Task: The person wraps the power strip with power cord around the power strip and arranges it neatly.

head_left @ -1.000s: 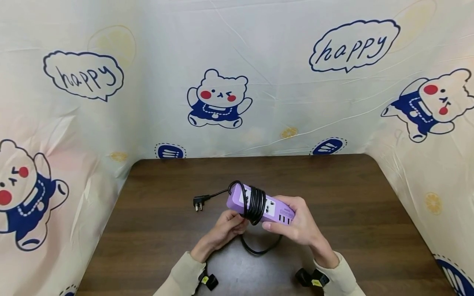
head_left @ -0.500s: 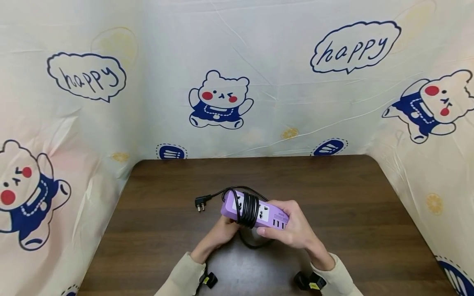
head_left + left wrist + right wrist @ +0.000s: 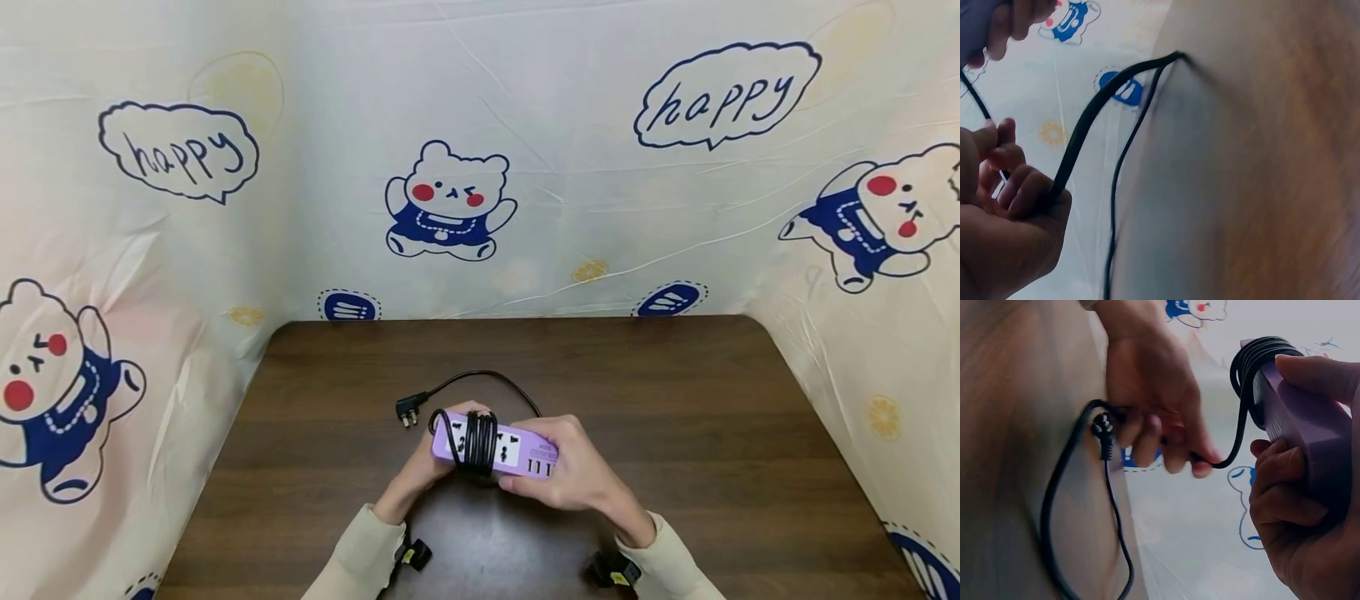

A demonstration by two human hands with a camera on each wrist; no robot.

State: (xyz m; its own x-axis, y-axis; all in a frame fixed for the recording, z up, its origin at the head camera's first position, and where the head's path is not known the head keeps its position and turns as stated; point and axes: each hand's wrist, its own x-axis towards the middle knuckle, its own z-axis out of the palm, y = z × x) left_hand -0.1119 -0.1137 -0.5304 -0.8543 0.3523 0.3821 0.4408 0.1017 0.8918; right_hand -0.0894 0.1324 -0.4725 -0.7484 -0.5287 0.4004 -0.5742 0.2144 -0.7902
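one hand grips the power strip, the other the cable

the fingers of the left hand (image 3: 1150,394) are curled round a length of black cable (image 3: 1242,428), which shows on both sides of that closed grip in the wrist views. the fingers of the right hand (image 3: 564,471) are bent round the right end of a purple power strip (image 3: 519,457), thumb along its near edge, spread only as wide as its body.

the power strip is held up between the hands over the worktop (image 3: 690,433), its socket face showing to the head camera. several turns of cable are wound tightly around it, left of its middle. a row of slots sits near its right end.

beyond the strip's left end is a black plug (image 3: 409,408), prongs toward the person; its cord arcs right and passes out of sight behind the strip.

pale sleeves (image 3: 356,550) cover both forearms, with a small black device (image 3: 415,554) at each wrist. behind the worktop hangs a pale sheet (image 3: 570,108) printed with bears and "happy" bubbles.
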